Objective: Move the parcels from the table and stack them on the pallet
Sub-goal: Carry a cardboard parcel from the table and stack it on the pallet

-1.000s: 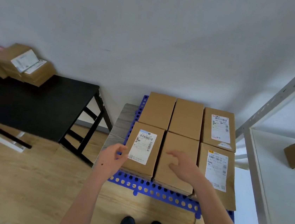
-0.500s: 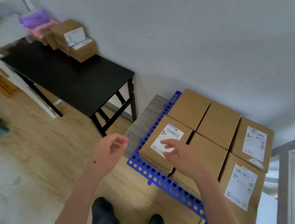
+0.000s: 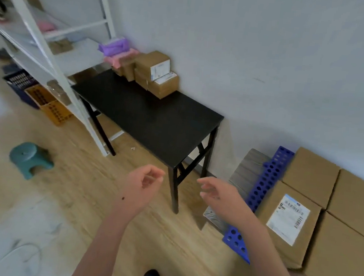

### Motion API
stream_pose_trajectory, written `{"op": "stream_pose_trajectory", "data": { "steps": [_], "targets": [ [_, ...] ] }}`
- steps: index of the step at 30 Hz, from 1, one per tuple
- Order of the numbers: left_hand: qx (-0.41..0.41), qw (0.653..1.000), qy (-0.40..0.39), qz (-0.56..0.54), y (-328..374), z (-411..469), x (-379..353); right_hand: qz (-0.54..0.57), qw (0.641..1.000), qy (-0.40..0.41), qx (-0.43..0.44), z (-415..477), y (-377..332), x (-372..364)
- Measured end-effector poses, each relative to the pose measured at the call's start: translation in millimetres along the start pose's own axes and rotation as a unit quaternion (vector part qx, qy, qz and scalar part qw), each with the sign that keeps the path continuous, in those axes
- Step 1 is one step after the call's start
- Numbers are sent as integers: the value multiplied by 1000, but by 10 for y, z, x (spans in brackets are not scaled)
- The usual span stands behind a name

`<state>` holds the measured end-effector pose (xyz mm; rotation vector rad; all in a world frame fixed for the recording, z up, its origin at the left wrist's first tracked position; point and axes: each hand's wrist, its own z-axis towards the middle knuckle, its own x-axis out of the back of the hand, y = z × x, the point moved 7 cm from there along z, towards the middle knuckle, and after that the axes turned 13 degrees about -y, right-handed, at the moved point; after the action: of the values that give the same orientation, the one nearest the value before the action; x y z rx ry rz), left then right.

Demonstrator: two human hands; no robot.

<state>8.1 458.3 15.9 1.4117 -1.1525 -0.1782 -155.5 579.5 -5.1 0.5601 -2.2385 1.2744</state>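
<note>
A black table (image 3: pixel 155 121) stands against the wall with a pile of brown parcels (image 3: pixel 156 73) at its far end. At the right, several brown parcels (image 3: pixel 303 219) lie flat on the blue perforated pallet (image 3: pixel 266 183). My left hand (image 3: pixel 141 185) hovers in front of the table's near corner, fingers loosely curled, holding nothing. My right hand (image 3: pixel 219 196) is beside it, between the table leg and the pallet, fingers relaxed and empty.
A white metal shelf rack (image 3: pixel 50 54) stands left of the table, with purple and pink packets (image 3: pixel 118 51) on it. Orange and dark crates (image 3: pixel 44 101) sit beneath. A teal stool (image 3: pixel 29 159) stands on the wooden floor at left.
The view has swung left from the pallet toward the table. Both hands have come off the parcels on the pallet and now hang in the air, empty.
</note>
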Motion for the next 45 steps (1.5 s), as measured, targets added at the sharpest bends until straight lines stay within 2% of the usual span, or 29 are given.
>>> {"op": "stream_pose_trajectory", "data": {
  "steps": [5, 12, 31, 37, 45],
  "targets": [
    [9, 1000, 11, -9, -305, 79, 490, -12, 1000, -22, 2, 424, -465, -296],
    [21, 999, 17, -28, -671, 270, 790, -32, 998, -45, 2, 904, -765, -381],
    [10, 999, 37, 1, -496, 2094, 1771, -4, 999, -30, 22, 2689, -1235, 573],
    [24, 1000, 13, -6, -638, 2460, 1931, 2, 999, -43, 5, 3153, -1325, 650],
    [12, 1000, 16, 8, -928, 2949, 2776, 22, 999, -26, -8, 3853, -1861, 678]
  ]
}}
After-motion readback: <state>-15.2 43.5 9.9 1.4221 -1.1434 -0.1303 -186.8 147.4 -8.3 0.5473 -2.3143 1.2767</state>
